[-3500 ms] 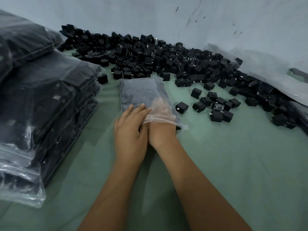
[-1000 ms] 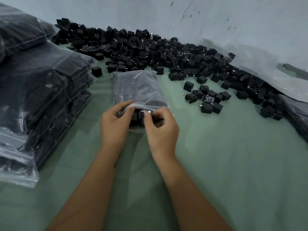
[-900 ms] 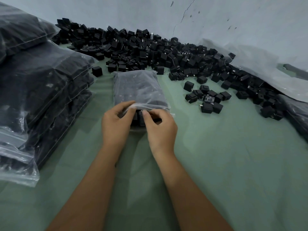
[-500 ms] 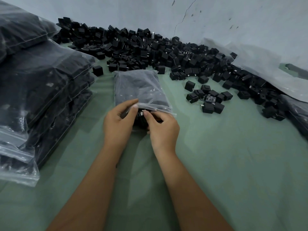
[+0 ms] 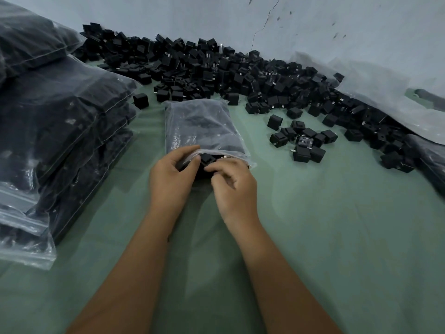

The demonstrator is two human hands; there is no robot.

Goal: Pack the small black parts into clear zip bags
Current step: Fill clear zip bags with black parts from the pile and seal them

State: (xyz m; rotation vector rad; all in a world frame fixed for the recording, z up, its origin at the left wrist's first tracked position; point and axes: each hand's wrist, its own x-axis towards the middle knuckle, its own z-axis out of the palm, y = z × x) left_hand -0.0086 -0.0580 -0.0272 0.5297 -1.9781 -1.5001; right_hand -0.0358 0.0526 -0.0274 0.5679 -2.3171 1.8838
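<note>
The zip bag [image 5: 204, 127] lies mid-desk [image 5: 337, 225], mouth toward the person. The left hand [image 5: 169, 179] pinches its opening; the right hand [image 5: 234, 186] pinches a black part [image 5: 207, 158] there (fingers curled) — loose parts [image 5: 240, 71] heaped at twelve o'clock, filled bags [image 5: 60, 131] at nine.

A green tabletop [image 5: 337, 237] meets a pale blue wall [image 5: 168, 15] with a thin crack [image 5: 267, 20] running down it.

Your right hand [image 5: 234, 186] has come out of the zip bag [image 5: 204, 127]. Both your hands now work a black part [image 5: 207, 158] at its mouth, your left hand [image 5: 172, 175] off the bag's top.
</note>
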